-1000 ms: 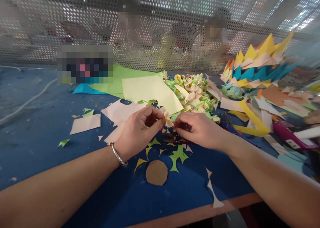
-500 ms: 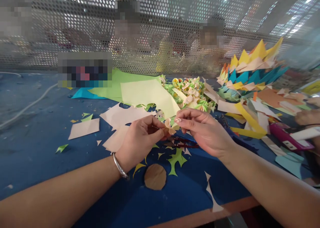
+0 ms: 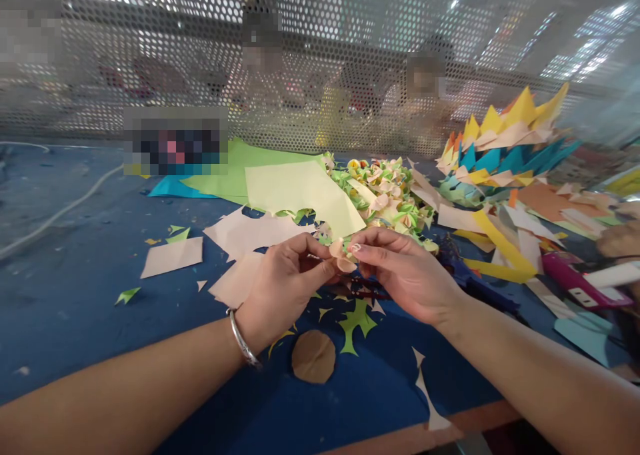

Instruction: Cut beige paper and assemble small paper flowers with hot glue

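Observation:
A small pale pink paper flower (image 3: pixel 343 258) with curled petals is between my two hands above the table. My left hand (image 3: pixel 295 278), with a silver bangle at the wrist, pinches its left side between thumb and fingers. On the other side, my right hand (image 3: pixel 400 268) has its thumb and fingertips closed at the petals' right edge, where a bit of pale yellow shows. Beneath the hands lie dark red-handled scissors (image 3: pixel 367 287), partly hidden, and a green paper scrap (image 3: pixel 356 325). Nearer me is a round brown cardboard disc (image 3: pixel 313 356).
Behind my hands are a pale yellow sheet (image 3: pixel 300 182), cut pink paper (image 3: pixel 250 232) and a heap of small paper flowers (image 3: pixel 390 192). A spiky layered paper piece (image 3: pixel 505 142) stands at right, near a magenta tool (image 3: pixel 575 278) and another person's hand (image 3: pixel 620 238). Perforated metal (image 3: pixel 300 95) lines the back.
My right hand has come down and closer to the flower, its fingertips now against the petals. The flower has turned slightly in my left fingers. The view has shifted a little.

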`<state>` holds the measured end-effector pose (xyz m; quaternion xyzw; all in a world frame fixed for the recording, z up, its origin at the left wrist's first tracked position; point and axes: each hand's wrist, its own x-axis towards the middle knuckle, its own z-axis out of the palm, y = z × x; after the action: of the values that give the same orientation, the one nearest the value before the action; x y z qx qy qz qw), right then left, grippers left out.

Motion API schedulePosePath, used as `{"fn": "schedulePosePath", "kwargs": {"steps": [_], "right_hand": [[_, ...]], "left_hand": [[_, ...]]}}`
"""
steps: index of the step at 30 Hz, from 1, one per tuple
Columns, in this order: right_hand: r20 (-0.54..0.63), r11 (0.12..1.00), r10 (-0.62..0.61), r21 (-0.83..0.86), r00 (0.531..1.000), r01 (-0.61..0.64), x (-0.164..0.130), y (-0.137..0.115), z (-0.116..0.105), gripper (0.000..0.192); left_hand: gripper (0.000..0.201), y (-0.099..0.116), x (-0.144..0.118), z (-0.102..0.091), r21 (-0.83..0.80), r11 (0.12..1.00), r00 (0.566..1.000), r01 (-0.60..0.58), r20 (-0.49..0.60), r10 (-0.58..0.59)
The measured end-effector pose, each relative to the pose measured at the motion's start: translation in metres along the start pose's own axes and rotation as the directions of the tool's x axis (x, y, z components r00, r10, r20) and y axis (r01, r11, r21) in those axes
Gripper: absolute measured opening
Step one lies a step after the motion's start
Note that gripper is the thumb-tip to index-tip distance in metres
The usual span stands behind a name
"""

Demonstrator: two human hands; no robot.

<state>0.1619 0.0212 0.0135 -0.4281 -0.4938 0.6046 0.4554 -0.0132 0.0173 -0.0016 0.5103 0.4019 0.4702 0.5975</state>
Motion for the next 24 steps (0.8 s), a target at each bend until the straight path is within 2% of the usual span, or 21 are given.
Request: {"fn": "schedulePosePath", "kwargs": {"steps": [5,11,15,17,20,22,24], "right_hand": [[-0.057,0.999,-0.034,-0.021,0.998,0.033,0.002,0.006,-0.004,0.014],[-0.029,0.991,-0.09,-0.101,0.995,0.087,0.002,0.012,-0.007,0.014],[-0.034,0.958,-0.12,-0.266,0.992,0.107,0.003,0.012,-0.01,0.015],[0.03,0.894,-0.106,-0.435,0.994,0.108,0.002,0.01,-0.01,0.014],[0.174,0.714,-0.075,-0.678,0.982,0.174,-0.001,0.006,-0.01,0.009],[0.241,0.624,-0.079,-0.744,0.967,0.237,-0.003,0.004,-0.01,0.009],[0.277,0.584,-0.1,-0.761,0.956,0.282,-0.004,0.002,-0.01,0.01]], "left_hand": [[0.015,0.003,0.0,-0.002,-0.12,0.985,0.992,-0.122,-0.037,0.119],[0.015,0.003,0.0,-0.001,-0.166,0.983,0.993,-0.08,0.075,0.094],[0.014,0.002,0.007,-0.006,-0.152,0.983,0.994,-0.105,-0.036,0.101],[0.013,0.002,0.013,-0.01,-0.144,0.981,0.986,-0.132,-0.124,0.114],[0.014,0.002,0.019,-0.014,-0.103,0.987,0.971,-0.127,-0.216,0.102],[0.015,0.003,0.021,-0.014,-0.077,0.991,0.968,-0.112,-0.233,0.091],[0.015,0.004,0.02,-0.013,-0.062,0.992,0.969,-0.113,-0.226,0.097]]}}
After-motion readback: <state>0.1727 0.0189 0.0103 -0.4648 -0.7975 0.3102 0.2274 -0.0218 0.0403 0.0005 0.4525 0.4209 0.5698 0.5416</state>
